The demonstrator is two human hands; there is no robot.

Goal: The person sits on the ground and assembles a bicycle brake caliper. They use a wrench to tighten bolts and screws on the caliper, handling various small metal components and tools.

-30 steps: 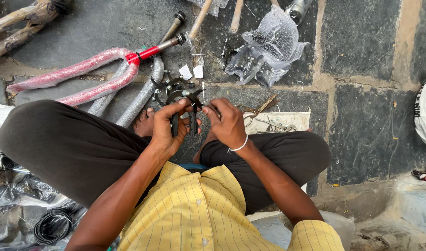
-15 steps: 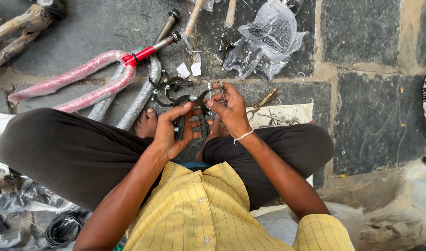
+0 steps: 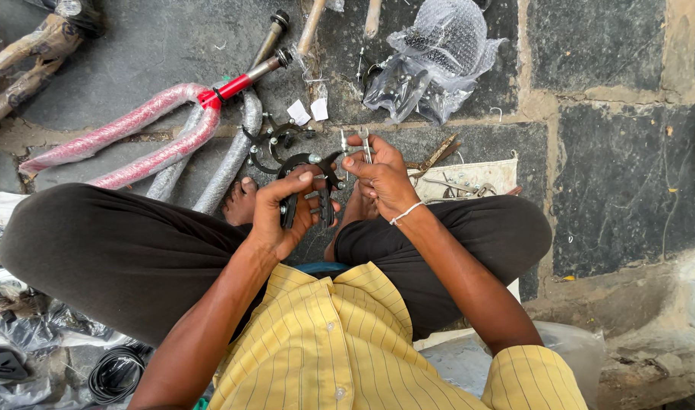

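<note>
My left hand (image 3: 280, 216) wraps around a black bicycle brake caliper (image 3: 311, 186), thumb pressed over the top of its arch, fingers closed tight behind it. The caliper sits just above my crossed legs, between both hands. My right hand (image 3: 379, 176) pinches a small silver spanner (image 3: 365, 143) in a narrow fingertip grip, its head at the caliper's upper bolt. Beyond my left knuckles a second caliper (image 3: 275, 140) lies on the stone floor (image 3: 620, 152), beside a fork wrapped in red film (image 3: 135, 137); further out from my right fingers sits a bag of bubble wrap (image 3: 438, 61). I judge the spanner could slip off the small nut, since I hold it only by its tip. The nut itself could drop and roll into the joints between the stones. My left thumb is near the pivot and might get nipped if the arms snap together.
</note>
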